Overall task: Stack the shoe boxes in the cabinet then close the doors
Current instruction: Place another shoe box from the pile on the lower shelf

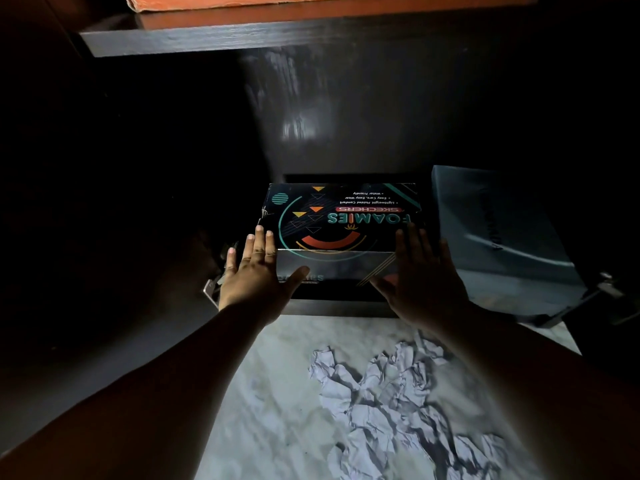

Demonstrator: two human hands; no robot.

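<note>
Cabinet lower bay is dark, doors not shut yet. I'd push the shoe box straight back with even pressure both sides so it seats square, then go for the doors. Box sits at the bay's front edge on another dark box; black lid, teal/orange graphics, print upside down to me. Left hand and right hand flank its near corners, fingers straight and spread, not curled round it.

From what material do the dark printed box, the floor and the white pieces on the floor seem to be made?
Printed shoe box: likely cardboard with a smooth printed coat; sharp folded edges.
Floor: apparently polished marble or marble-look tile; grey veins, slight sheen.
White pieces: crumpled paper, matte; many creases.
</note>
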